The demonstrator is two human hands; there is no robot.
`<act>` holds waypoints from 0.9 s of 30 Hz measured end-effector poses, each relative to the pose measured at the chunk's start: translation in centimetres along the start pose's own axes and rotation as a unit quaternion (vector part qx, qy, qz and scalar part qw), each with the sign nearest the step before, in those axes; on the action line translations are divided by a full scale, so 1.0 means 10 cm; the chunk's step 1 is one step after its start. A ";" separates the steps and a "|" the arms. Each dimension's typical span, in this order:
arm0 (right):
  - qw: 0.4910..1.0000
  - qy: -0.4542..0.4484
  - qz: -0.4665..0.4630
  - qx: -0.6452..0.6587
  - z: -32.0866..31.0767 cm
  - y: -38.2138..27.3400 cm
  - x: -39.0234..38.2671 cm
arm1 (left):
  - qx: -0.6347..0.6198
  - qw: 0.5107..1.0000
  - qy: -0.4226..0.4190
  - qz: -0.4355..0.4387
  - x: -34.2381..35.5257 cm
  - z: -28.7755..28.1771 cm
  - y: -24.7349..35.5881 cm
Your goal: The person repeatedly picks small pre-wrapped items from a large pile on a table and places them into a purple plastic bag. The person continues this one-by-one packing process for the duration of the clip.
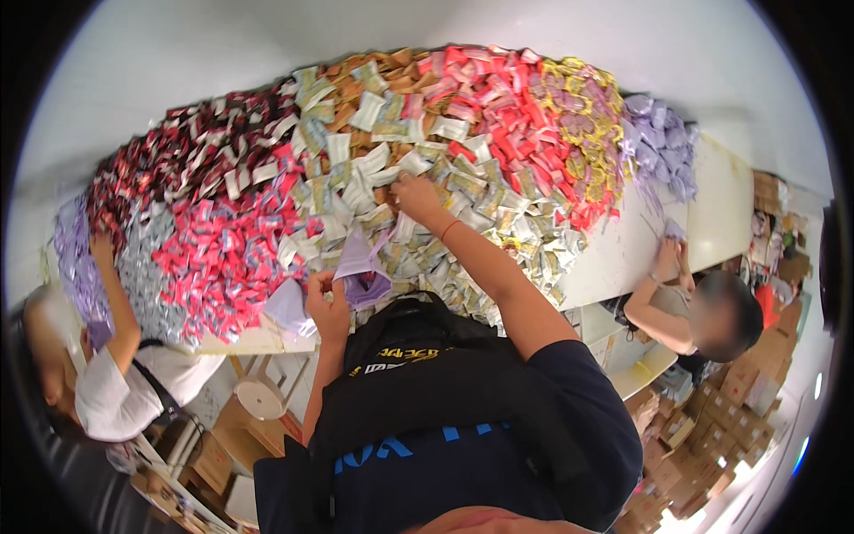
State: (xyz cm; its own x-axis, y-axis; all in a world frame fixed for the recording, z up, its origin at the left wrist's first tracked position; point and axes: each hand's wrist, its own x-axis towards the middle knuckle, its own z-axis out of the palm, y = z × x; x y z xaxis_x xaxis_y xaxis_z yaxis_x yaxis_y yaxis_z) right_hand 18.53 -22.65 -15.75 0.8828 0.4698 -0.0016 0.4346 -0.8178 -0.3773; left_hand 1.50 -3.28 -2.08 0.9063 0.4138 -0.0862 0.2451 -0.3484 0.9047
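My left hand [329, 307] is closed on the rim of a lavender drawstring pouch [360, 258], whose mouth gapes toward me. My right hand [416, 198] reaches ahead into a heap of small white-and-green packets [458, 191]. Its fingers are curled down among them, and what they grip, if anything, is hidden. A second lavender pouch [290, 307] lies left of my left hand at the table's near edge. Pink packets [222, 258] are heaped to the left, with dark red ones [209, 147] behind them.
Red packets [525, 133], yellow-trimmed ones [583, 116] and more lavender pouches [658, 142] lie at the far right of the white table [614, 254]. Silver packets [151, 276] lie left. Co-workers sit at both ends, one co-worker's hand [102, 245] among the packets. Cardboard boxes [712, 436] stack lower right.
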 end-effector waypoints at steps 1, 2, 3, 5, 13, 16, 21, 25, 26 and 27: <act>0.999 0.033 -0.019 0.025 0.01 0.03 -0.04 | -0.005 1.000 -0.012 -0.011 0.03 0.04 0.00; 0.990 0.087 -0.024 0.106 -0.13 0.00 -0.09 | -0.001 1.000 -0.026 -0.004 0.05 0.05 -0.01; 0.972 0.142 -0.031 0.185 -0.29 -0.04 -0.11 | 0.001 0.999 -0.035 -0.005 0.08 0.08 -0.01; 0.917 0.259 0.069 0.296 -0.38 0.15 -0.17 | 0.004 0.998 -0.057 -0.005 0.15 0.14 0.01; 0.916 0.243 0.310 0.080 -1.04 1.73 -0.48 | 0.032 0.995 -0.095 -0.003 0.27 0.36 0.08; 0.938 0.137 0.318 0.025 -1.01 1.90 -0.43 | 0.057 0.990 -0.129 0.024 0.31 0.47 0.20; 0.821 0.308 0.412 0.246 -1.54 2.43 -0.38 | 0.109 0.985 -0.112 0.072 0.33 0.62 0.26; 0.849 0.235 0.474 0.001 -1.65 3.19 -0.49 | 0.165 0.983 -0.057 0.054 0.26 0.76 0.33; 0.857 0.191 0.478 -0.022 -1.53 3.41 -0.52 | 0.175 0.982 -0.059 0.051 0.26 0.76 0.20; 0.863 0.142 0.483 -0.044 -1.43 3.54 -0.61 | 0.156 0.982 -0.065 0.085 0.28 0.76 0.22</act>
State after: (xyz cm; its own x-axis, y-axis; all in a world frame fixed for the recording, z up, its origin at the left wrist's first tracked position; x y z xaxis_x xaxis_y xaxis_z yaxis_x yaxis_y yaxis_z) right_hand 31.06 -59.22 -15.83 0.8429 -0.5363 -0.0448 -0.5286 -0.8096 -0.2553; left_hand 7.22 -9.29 -3.50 0.9747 0.2230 -0.0158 0.1611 -0.6519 0.7410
